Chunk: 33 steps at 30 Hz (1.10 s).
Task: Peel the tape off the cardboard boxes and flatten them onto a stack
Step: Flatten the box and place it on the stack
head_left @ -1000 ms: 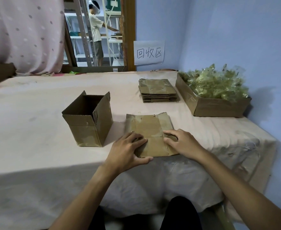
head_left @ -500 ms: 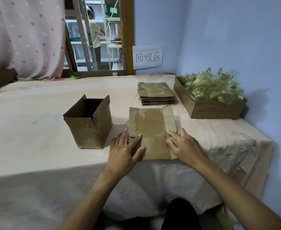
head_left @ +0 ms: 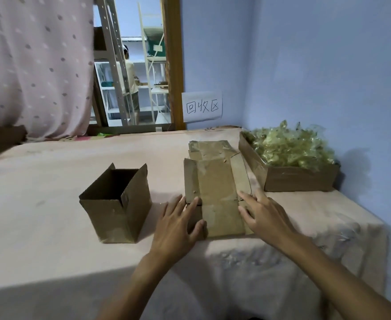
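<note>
Since half a second ago the flattened box (head_left: 215, 197) has gone farther from the table's near edge, toward the stack (head_left: 209, 150), and both hands went with it.

A table (head_left: 40, 181) under a pale pink cloth fills the lower view. At its far right, against the blue wall, stands a low cardboard tray (head_left: 298, 181), heaped with crumpled tape (head_left: 291, 148) that is yellowish and glossy. Left of centre stands an open box (head_left: 118, 204), upright, its flaps up; what shows of its inside is dark and bare.

Between these two lies the flattened box, brown and worn, with a wide lighter strip along its middle and narrow flaps on both sides. Its far edge covers the near part of the stack in this view (whether it rests on it or is just above, I cannot tell).

The left hand (head_left: 178, 225) presses the near left corner, with fingers straight and spread and the thumb at the near edge. The right hand (head_left: 266, 215) lies on the right flap, fingers straight and a little apart.

Only the far end of the stack is seen - its layers are hidden.
</note>
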Each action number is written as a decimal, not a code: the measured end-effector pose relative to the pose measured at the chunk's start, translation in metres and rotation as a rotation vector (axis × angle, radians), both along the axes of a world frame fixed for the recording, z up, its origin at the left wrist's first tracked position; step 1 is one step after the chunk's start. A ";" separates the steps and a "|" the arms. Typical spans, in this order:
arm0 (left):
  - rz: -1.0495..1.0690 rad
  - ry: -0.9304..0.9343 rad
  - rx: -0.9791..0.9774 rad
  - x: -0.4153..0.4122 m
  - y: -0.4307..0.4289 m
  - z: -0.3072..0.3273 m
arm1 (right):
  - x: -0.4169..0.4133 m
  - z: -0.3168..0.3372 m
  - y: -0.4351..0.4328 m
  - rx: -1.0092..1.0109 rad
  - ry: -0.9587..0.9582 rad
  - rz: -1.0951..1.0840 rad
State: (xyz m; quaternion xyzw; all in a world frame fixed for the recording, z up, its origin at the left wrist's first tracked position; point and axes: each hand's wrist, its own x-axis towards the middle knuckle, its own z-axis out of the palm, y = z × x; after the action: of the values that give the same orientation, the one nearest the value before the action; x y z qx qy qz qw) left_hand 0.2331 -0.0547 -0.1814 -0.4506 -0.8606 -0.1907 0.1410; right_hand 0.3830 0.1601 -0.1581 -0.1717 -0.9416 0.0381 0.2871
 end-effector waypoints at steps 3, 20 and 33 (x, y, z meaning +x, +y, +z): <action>0.000 0.025 0.029 -0.020 0.026 0.025 | -0.022 0.031 0.024 0.005 0.022 0.005; 0.049 -0.247 0.180 -0.188 0.188 0.114 | -0.219 0.118 0.149 -0.041 -0.194 -0.197; 0.056 -0.486 0.184 -0.225 0.209 0.032 | -0.254 0.028 0.181 -0.365 -0.125 -0.199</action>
State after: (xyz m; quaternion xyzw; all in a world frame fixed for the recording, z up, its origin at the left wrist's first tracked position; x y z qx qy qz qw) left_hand 0.0085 0.1542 -0.1494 -0.3527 -0.8605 -0.3668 -0.0244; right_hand 0.1291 0.3411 -0.1303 -0.3149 -0.9136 0.1686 0.1945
